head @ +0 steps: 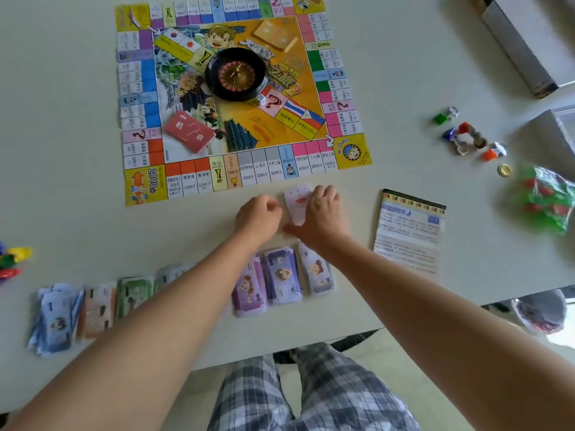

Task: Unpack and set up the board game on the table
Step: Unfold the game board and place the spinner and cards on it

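Note:
The paper game board point(239, 88) lies spread on the table with a black roulette wheel point(236, 73) at its centre, a red card stack point(189, 131), an orange card stack point(275, 34) and a die point(260, 99) on it. Just below the board's near edge my right hand point(323, 213) holds a small stack of pink-white cards point(297, 202) on the table. My left hand point(258, 217) sits beside it with fingers curled, touching the stack's left side. Rows of play money point(281, 279) lie near the table's front edge.
A rule leaflet point(410, 227) lies to the right. Further right are player tokens point(466, 136), a gold coin point(504, 170) and a bag of red and green houses point(547, 197). The box point(522, 42) sits at the far right. Coloured pieces point(12, 261) lie at the left edge.

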A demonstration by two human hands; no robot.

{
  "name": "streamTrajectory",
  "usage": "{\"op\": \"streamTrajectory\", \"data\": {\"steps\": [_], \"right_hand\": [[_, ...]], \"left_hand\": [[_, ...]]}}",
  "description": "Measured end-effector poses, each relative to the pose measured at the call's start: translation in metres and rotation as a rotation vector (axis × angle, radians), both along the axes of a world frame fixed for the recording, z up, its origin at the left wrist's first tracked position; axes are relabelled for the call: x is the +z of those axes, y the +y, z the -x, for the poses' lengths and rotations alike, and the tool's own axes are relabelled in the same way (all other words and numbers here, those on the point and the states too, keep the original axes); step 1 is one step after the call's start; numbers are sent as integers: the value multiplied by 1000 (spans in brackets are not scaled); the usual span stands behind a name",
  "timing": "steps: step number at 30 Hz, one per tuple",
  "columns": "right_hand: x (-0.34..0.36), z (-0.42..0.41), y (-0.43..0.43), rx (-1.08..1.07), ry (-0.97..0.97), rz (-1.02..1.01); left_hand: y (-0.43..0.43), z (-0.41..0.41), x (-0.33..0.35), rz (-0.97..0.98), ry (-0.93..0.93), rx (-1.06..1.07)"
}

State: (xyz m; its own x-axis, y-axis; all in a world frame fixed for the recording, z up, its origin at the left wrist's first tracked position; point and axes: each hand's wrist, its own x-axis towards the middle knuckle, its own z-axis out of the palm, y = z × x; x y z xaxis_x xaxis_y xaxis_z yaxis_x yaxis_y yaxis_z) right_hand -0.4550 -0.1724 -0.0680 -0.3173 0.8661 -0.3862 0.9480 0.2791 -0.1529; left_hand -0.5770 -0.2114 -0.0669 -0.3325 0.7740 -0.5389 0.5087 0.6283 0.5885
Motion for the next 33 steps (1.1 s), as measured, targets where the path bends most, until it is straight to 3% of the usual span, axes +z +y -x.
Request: {"op": "streamTrajectory", "data": {"steps": [11, 17, 20, 23, 28, 31, 33], "right_hand": [[7, -1, 9, 69, 14, -1], [0, -22, 18, -123, 303, 127], [-4, -27, 20, -116, 327, 174], [-7, -25, 20, -97, 343, 167], [-7, -42, 20, -191, 550, 143], [-12, -46, 20, -50, 498, 89], [-15, -42, 20, 111, 355, 75]], "left_hand": [[13, -3, 2, 20, -70, 30], [24, -8, -5, 30, -383, 248], [33, -19, 2, 72, -578, 379], [36, -26, -3, 39, -449, 328], [31, -6, -9, -110, -230, 361], [26, 19, -7, -153, -233, 485], [21, 31, -6, -158, -230, 532]]}}
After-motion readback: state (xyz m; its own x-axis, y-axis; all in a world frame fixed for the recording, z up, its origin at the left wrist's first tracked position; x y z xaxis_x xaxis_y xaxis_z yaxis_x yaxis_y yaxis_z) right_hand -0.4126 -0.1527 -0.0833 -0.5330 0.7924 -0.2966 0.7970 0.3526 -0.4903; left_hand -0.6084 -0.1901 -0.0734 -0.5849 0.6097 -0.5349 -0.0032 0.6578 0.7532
